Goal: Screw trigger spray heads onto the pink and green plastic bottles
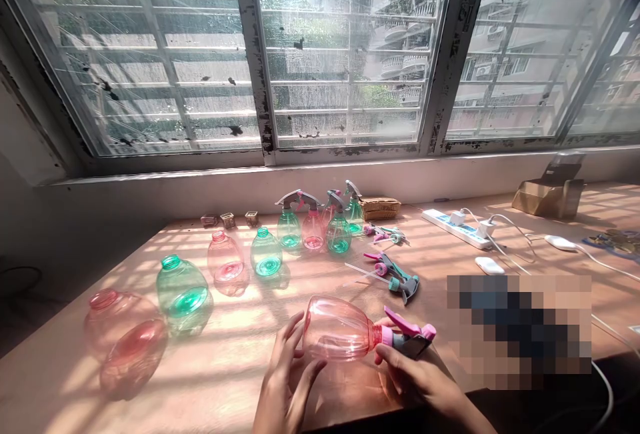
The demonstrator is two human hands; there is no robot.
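A clear pink spray bottle [339, 329] lies on its side near the front edge of the wooden table [235, 361]. My left hand [286, 373] cups its base, fingers curled round it. My right hand [411, 374] grips the pink collar and the grey-and-pink trigger head [411, 339] at the bottle's neck. Both hands hold the bottle just above the table top.
Open pink and green bottles [183, 293] lie to the left. Assembled spray bottles [314, 224] stand at the back, loose trigger heads [397, 277] beside them. A power strip [456, 227] with cables, a cardboard box [549, 195] and a pixelated patch [520, 331] are on the right.
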